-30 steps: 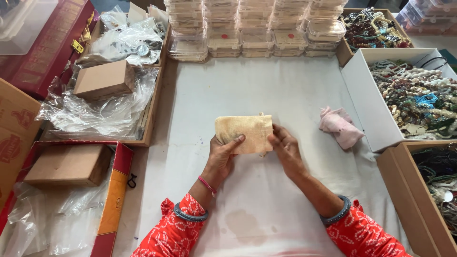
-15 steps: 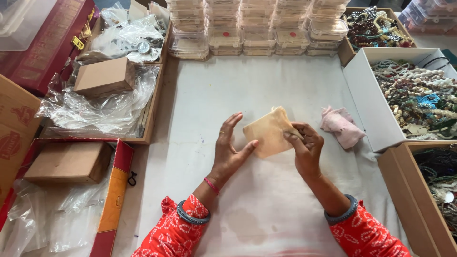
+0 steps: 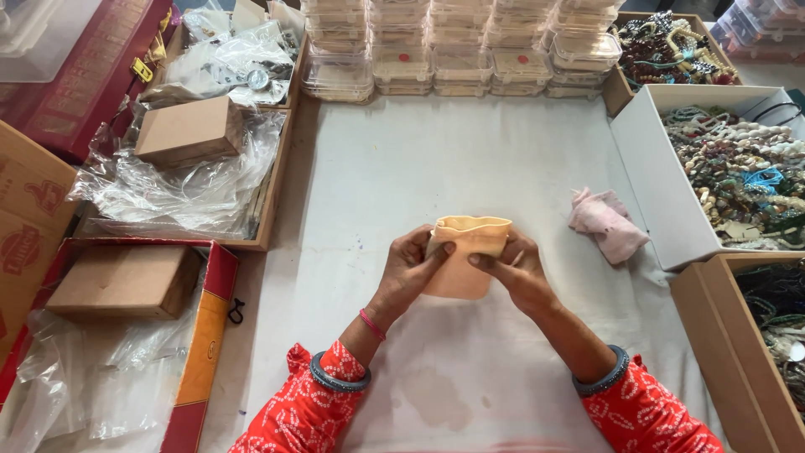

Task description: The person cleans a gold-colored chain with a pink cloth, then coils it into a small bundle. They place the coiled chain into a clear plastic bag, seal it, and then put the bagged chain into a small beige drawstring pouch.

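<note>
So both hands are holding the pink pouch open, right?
Not quite. In the head view both hands, left and right, hold the tan pouch open. The pink pouch lies untouched on the cloth to the right.

I see both forearms in red sleeves printed with small white patterns, pushed up short of the wrists; a grey-blue bangle rings each forearm at the sleeve's edge; a thin pink band circles the left wrist; both hands are bare, no gloves.

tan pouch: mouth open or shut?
Open. Both hands, left and right, spread the pouch mouth; its rim forms a gaping loop. Contents: cannot tell.
</note>
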